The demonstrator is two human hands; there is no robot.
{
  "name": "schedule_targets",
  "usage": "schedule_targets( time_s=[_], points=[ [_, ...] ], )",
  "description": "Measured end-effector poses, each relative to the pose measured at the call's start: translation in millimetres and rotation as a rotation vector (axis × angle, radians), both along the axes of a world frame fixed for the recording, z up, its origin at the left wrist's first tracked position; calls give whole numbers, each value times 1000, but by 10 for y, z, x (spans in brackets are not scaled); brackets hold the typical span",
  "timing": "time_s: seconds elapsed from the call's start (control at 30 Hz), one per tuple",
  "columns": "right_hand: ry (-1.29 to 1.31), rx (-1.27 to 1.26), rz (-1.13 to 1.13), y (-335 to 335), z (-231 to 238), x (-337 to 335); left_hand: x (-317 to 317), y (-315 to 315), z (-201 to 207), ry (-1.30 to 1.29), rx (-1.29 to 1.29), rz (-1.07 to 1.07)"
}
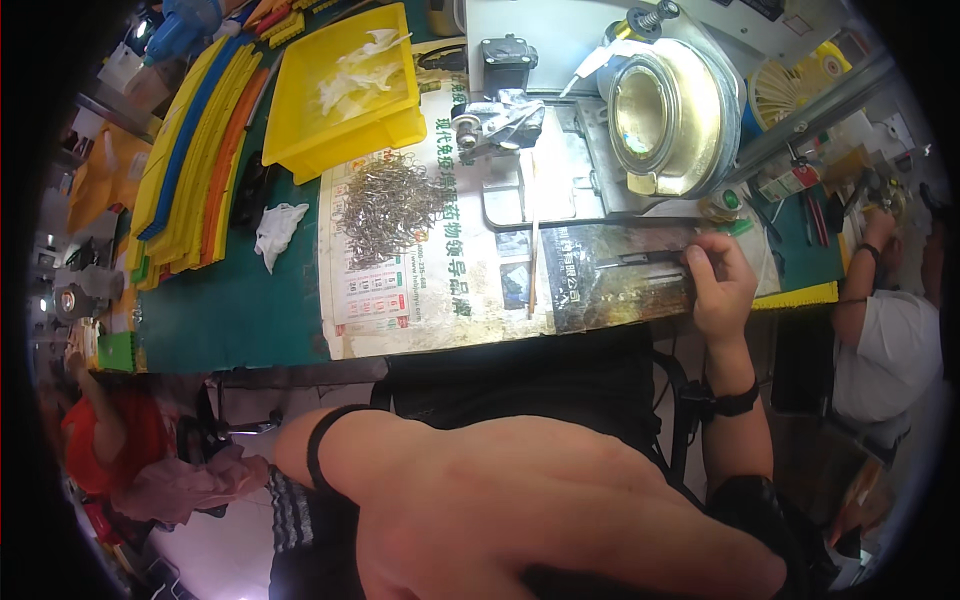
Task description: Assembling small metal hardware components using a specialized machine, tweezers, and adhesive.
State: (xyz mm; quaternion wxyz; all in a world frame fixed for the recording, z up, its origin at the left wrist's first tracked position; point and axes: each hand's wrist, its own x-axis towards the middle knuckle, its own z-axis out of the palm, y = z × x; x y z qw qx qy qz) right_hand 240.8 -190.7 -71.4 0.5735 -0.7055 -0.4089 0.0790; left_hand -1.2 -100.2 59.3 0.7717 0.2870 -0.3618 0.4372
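Note:
My right hand (725,275), a dark band at its wrist, pinches the end of a dark slim tool (640,258), perhaps tweezers, over a dark stained board (620,290) at the table's front edge. My left forearm (560,490) crosses low in front of me toward the left, away from the table. Past its black band, my left hand (293,440) is mostly hidden and smeared; its fingers do not show. A blurred pinkish cloth-like shape (190,485) lies beyond it; whether the hand holds it is unclear. A heap of small thin metal pieces (390,210) lies on printed paper (450,300).
A yellow bin (345,150) with white crumpled tissue stands behind the heap. Farther right is a machine with a brass-coloured round housing (700,115). Yellow, blue and orange strips (195,160) stand at left. Co-workers sit at both sides, one in a white shirt (888,355).

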Motion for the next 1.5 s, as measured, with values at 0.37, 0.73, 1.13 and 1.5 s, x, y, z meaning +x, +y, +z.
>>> schedule_targets(
  time_s=[0.37,0.73,1.13,1.5],
  points=[
    [10,-12,-20,-15,-25,18,-166,73,-152,1,111,55],
    [-89,-41,-61,-14,13,-52,-160,359,-215,-20,526,131],
    [-294,-48,-87,8,35,-116,-295,453,-230,219,623,26],
    [-375,-51,-115,62,22,-134,-196,319,-295,65,415,17]
  ],
)
